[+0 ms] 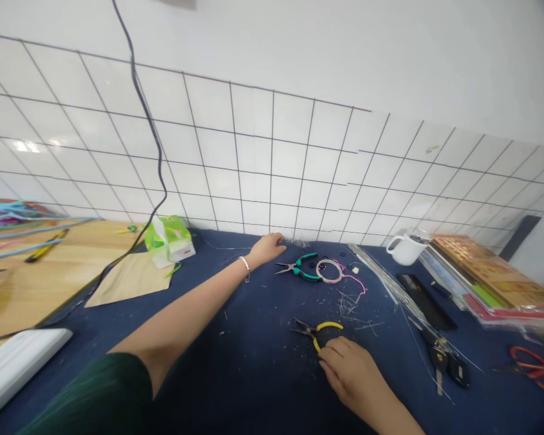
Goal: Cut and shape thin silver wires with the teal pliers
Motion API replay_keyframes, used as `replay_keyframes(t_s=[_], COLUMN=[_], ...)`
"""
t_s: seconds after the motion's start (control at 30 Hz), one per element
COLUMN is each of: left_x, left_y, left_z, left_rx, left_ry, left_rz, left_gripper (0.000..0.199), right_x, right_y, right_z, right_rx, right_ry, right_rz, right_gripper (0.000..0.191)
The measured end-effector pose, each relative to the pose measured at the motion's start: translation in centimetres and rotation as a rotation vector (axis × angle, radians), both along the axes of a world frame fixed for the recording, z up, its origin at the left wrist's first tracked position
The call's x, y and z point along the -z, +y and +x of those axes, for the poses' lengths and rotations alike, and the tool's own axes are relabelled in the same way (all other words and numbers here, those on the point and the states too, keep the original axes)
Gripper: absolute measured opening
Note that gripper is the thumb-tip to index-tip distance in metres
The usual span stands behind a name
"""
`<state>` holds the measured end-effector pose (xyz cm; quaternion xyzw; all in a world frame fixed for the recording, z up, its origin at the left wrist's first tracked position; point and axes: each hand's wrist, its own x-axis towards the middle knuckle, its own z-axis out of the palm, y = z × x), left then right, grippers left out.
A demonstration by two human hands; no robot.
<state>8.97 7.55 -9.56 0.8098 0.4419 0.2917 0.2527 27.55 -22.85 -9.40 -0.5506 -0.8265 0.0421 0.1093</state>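
Observation:
My left hand (266,248), with a silver bracelet on its wrist, is stretched out to the back of the dark blue table, close to the tiled wall. Its thumb and fingers are slightly apart, and nothing shows in them. Just right of it lies a small, blurred clear heap (299,243). Nearer to me, my right hand (351,368) is closed at the lower handle of yellow-handled pliers (330,325), whose jaws are apart and point left. Green-handled needle-nose pliers (304,266) lie between the hands, touching a pale ring (330,271) with a pink cord (356,281).
Wire scraps (348,305) litter the cloth. To the right are a wire bundle (385,275), a white mug (407,249), a black case (426,301), stacked books (489,272) and red scissors (537,367). Leftward stand a tissue pack (170,238) and a wooden board (86,257).

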Motion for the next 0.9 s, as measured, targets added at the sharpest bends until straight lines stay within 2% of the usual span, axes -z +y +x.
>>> replay_keyframes(t_s=[0.13,0.23,0.33,0.47,0.57,0.63,0.7,0.77,0.9], left_x=[0.5,1.8,3.4,4.5,4.4,4.3,4.4,4.6,4.8], left_y=[-4.8,-8.8,-11.7,-13.0,-13.1,-13.0,-12.9,-12.9,-12.7], left_z=[-1.1,-2.0,-2.5,-2.6,-2.5,-2.4,-2.3,-2.1,-1.9], left_rx=[0.148,0.238,0.254,0.258,0.270,0.274,0.274,0.274,0.283], left_ry=[-0.030,-0.052,-0.059,-0.024,0.031,0.069,0.105,0.137,0.175], left_rz=[-0.137,-0.249,-0.274,-0.189,-0.095,-0.047,-0.010,0.019,0.059], left_gripper=[0.028,0.045,0.051,0.046,0.039,0.035,0.033,0.032,0.030], right_x=[0.2,0.2,0.1,-0.2,-0.5,-1.0,-1.6,-2.2,-2.8], right_y=[0.0,0.1,0.4,0.8,1.1,1.8,3.2,5.9,14.6], right_z=[0.3,0.7,1.2,2.1,2.5,2.5,2.2,1.7,0.0], right_rx=[0.019,0.069,0.113,0.205,0.314,0.341,0.318,0.272,0.270], right_ry=[0.051,0.111,0.205,0.411,0.497,0.491,0.422,0.291,0.210], right_rz=[0.061,0.083,0.068,0.051,0.017,-0.021,-0.035,-0.023,-0.010], right_gripper=[0.013,0.017,0.022,0.023,0.023,0.019,0.015,0.010,0.009])
